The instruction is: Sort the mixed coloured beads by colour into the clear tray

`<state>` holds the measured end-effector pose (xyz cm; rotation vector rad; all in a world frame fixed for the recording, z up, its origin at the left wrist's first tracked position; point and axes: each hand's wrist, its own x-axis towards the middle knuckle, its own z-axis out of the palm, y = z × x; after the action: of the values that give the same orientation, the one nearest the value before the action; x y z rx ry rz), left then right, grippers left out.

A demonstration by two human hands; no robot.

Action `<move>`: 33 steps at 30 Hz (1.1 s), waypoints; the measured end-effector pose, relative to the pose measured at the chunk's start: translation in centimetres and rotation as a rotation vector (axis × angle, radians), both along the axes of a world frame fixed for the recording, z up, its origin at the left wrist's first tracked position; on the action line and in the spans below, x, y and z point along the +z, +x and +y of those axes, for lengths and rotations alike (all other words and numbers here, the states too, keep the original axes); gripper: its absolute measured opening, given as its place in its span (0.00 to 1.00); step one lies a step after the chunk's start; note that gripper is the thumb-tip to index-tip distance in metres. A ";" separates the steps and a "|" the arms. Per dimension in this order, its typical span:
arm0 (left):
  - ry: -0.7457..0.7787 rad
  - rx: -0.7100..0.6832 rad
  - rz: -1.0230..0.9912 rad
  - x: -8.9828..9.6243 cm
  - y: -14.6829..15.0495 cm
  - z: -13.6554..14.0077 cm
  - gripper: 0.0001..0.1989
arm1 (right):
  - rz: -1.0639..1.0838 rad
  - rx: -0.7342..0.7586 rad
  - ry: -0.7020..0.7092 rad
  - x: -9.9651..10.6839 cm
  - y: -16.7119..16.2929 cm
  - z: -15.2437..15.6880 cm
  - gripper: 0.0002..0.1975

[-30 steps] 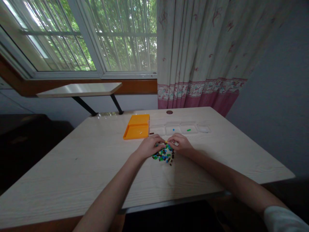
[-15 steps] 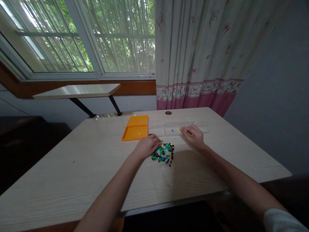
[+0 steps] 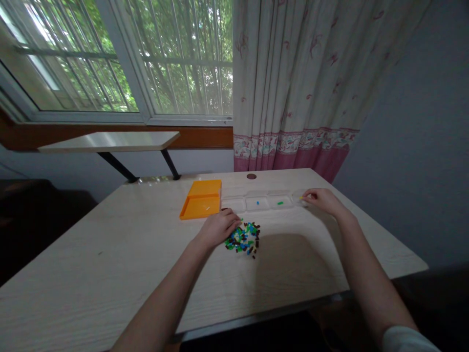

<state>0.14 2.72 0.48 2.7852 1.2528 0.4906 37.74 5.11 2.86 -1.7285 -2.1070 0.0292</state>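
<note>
1. Here's the right hand (image 3: 322, 199), thumb and fingers pinched narrow on a tiny yellow brick (image 3: 301, 198), right at the far-right end of the clear compartment trays (image 3: 252, 208)!
2. Over to the left hand (image 3: 219, 228): fingers curled low beside the mixed brick pile (image 3: 242, 239); whether they grip anything, I can't tell.
3. In the trays, a blue brick (image 3: 257, 203) sits left of a green brick (image 3: 280, 203).
4. The open orange case (image 3: 200, 208) lies just beyond the left hand.

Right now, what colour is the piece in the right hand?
The piece is yellow, clearest in the head view.
</note>
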 end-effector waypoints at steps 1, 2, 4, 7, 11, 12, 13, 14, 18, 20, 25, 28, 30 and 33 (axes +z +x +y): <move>-0.002 0.001 0.002 0.0 0.0 0.0 0.16 | 0.010 -0.046 -0.035 -0.3 1.0 -0.1 0.11; -0.004 0.002 0.003 0.0 0.0 0.0 0.16 | 0.022 -0.091 -0.057 -0.8 1.7 -0.1 0.11; -0.010 0.002 0.009 0.1 0.0 -0.1 0.17 | 0.049 -0.180 -0.080 -1.7 2.4 -0.1 0.12; -0.014 0.004 0.016 0.2 0.1 -0.1 0.17 | 0.102 -0.271 -0.091 -3.0 2.1 0.3 0.12; -0.010 0.009 0.019 0.3 0.2 -0.2 0.17 | 0.132 -0.287 -0.086 -3.6 1.6 0.9 0.12; -0.011 0.008 0.020 0.3 0.2 -0.2 0.17 | 0.132 -0.288 -0.081 -3.6 1.7 1.0 0.12; -0.012 0.006 0.021 0.3 0.2 -0.2 0.17 | 0.134 -0.289 -0.076 -3.6 1.8 1.0 0.13; -0.013 0.005 0.022 0.3 0.2 -0.2 0.17 | 0.138 -0.296 -0.068 -3.6 2.0 1.0 0.13; -0.018 0.009 0.028 0.3 0.2 -0.2 0.17 | 0.142 -0.393 -0.023 -3.8 2.9 1.2 0.13; -0.021 0.009 0.027 0.3 0.2 -0.2 0.17 | 0.125 -0.461 -0.003 -4.1 3.2 1.5 0.13; -0.025 0.003 0.029 0.4 0.2 -0.3 0.17 | 0.071 -0.447 -0.054 -5.0 3.8 2.0 0.12; -0.024 0.001 0.028 0.4 0.2 -0.3 0.17 | 0.065 -0.422 -0.073 -5.3 4.1 2.1 0.12; -0.026 -0.004 0.028 0.3 0.2 -0.2 0.17 | 0.062 -0.415 -0.082 -5.3 4.3 2.2 0.13; -0.028 -0.007 0.035 0.2 0.2 -0.1 0.17 | 0.058 -0.403 -0.089 -5.4 4.4 2.2 0.13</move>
<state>0.30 2.67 0.70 2.7864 1.2466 0.4222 42.11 7.30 -2.51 -2.1460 -1.7056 0.0562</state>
